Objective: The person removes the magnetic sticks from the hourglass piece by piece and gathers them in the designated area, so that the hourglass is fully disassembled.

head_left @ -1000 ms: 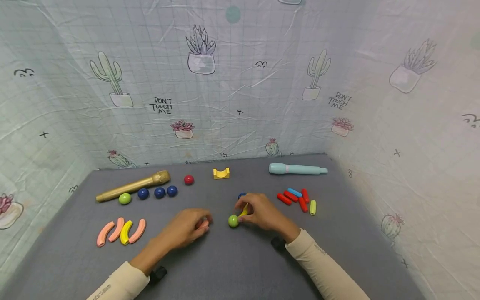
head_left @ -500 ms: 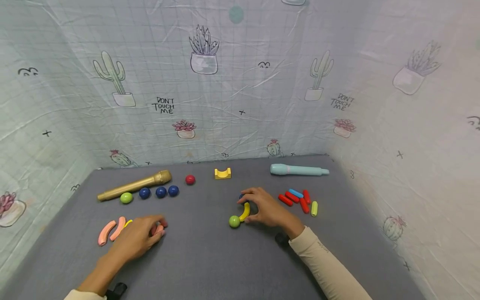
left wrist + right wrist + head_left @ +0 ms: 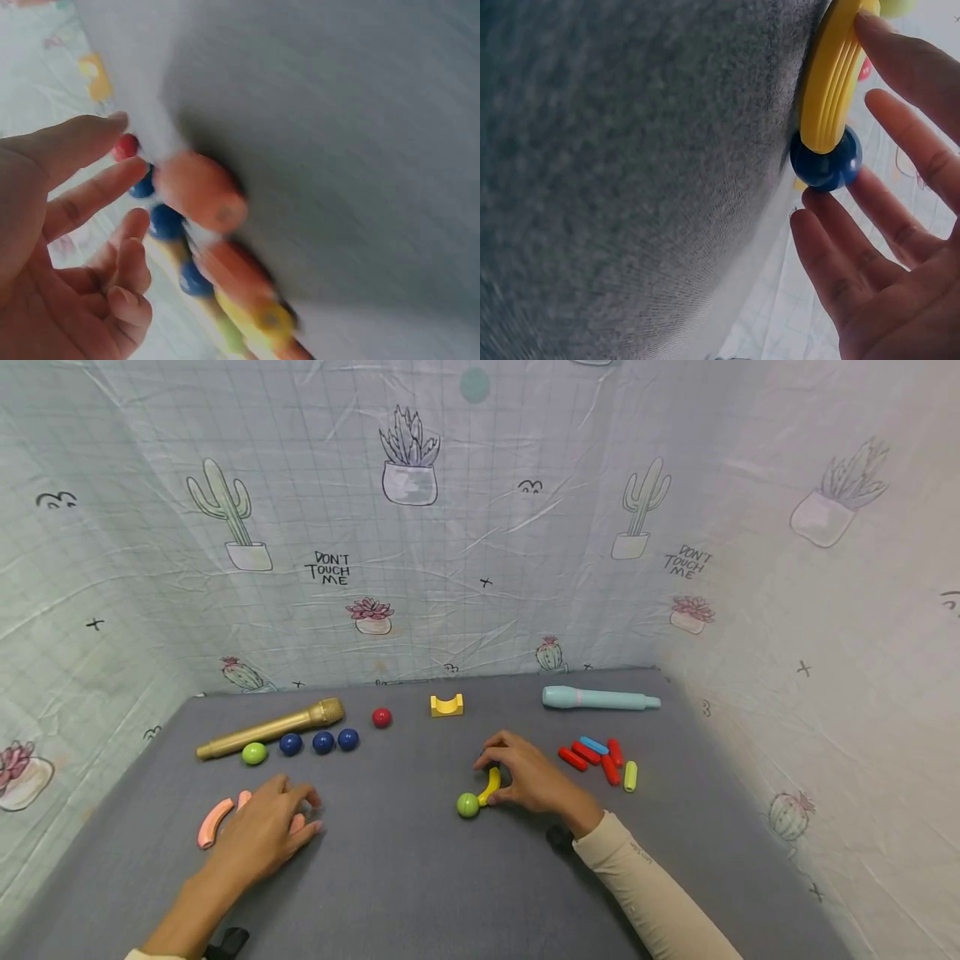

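My left hand [image 3: 258, 827] is over the curved pink rods at the left, fingers spread. In the left wrist view a pink rod [image 3: 201, 193] lies on the cloth past the fingertips, seemingly ungripped. Another pink rod and a curved yellow rod [image 3: 266, 319] are beside it. My right hand [image 3: 534, 781] arches round a curved yellow rod [image 3: 832, 82] whose near end meets a green ball [image 3: 468, 805]. The thumb touches this rod; a blue ball [image 3: 827, 161] sits at its other end, close to the fingers. The hand hides that ball in the head view.
Behind stand a gold microphone [image 3: 273, 729], a green ball [image 3: 254, 753], several blue balls [image 3: 323, 742], a red ball [image 3: 382, 717] and a yellow cradle block [image 3: 447, 705]. At right are a light-blue microphone [image 3: 600, 698] and short red, blue and yellow-green rods [image 3: 610, 769]. Patterned cloth walls surround the table.
My left hand has moved left from the middle with a pink rod, and its fingers have since spread. My right hand has loosened from the yellow rod and stays around it.
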`<action>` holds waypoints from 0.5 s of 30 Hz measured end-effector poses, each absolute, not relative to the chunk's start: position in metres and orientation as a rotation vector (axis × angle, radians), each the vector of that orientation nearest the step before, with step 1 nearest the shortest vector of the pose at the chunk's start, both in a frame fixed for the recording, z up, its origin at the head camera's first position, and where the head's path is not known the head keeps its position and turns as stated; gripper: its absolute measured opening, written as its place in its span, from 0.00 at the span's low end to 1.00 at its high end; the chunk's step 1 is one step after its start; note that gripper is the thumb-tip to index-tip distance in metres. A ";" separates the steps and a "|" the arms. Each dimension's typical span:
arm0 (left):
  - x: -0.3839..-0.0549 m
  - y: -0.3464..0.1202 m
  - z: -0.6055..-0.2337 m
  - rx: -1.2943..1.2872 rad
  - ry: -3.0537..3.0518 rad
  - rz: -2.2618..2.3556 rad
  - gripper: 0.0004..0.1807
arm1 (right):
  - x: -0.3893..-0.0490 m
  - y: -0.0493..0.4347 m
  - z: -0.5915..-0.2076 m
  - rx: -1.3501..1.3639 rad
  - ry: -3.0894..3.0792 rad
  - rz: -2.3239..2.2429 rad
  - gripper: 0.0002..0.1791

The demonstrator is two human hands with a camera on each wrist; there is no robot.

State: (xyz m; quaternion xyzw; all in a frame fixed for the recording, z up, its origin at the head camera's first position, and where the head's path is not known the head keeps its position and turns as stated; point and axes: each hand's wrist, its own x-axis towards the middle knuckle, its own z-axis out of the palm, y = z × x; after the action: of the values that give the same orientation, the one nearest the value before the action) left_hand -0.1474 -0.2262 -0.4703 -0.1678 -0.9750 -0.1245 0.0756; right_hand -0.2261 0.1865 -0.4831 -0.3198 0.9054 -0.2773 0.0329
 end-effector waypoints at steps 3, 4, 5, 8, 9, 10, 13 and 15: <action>-0.151 -0.206 -0.465 -0.550 -2.905 -0.390 0.15 | -0.226 0.185 -0.483 -0.993 2.797 -0.849 0.26; -0.152 -0.198 -0.463 -0.572 -2.904 -0.404 0.15 | -0.225 0.185 -0.483 -0.994 2.801 -0.844 0.26; -0.153 -0.189 -0.462 -0.590 -2.906 -0.418 0.15 | -0.225 0.184 -0.483 -0.993 2.801 -0.844 0.26; -0.158 -0.162 -0.462 -0.671 -2.909 -0.465 0.17 | -0.224 0.182 -0.484 -0.990 2.819 -0.828 0.26; -0.159 -0.153 -0.462 -0.701 -2.905 -0.481 0.18 | -0.224 0.181 -0.484 -0.985 2.828 -0.818 0.26; -0.161 -0.144 -0.463 -0.724 -2.907 -0.489 0.19 | -0.224 0.181 -0.485 -0.982 2.836 -0.806 0.26; -0.166 -0.121 -0.467 -0.825 -2.896 -0.490 0.23 | -0.223 0.179 -0.486 -0.977 2.860 -0.779 0.25; -0.171 -0.109 -0.470 -0.888 -2.890 -0.488 0.26 | -0.222 0.178 -0.486 -0.973 2.868 -0.768 0.23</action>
State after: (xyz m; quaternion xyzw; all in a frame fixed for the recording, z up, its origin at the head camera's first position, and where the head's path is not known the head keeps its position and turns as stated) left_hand -0.1705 -0.1087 -0.4704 -0.2898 -0.9429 -0.1593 0.0396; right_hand -0.2218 0.1780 -0.4860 -0.3114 0.9179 -0.2457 0.0088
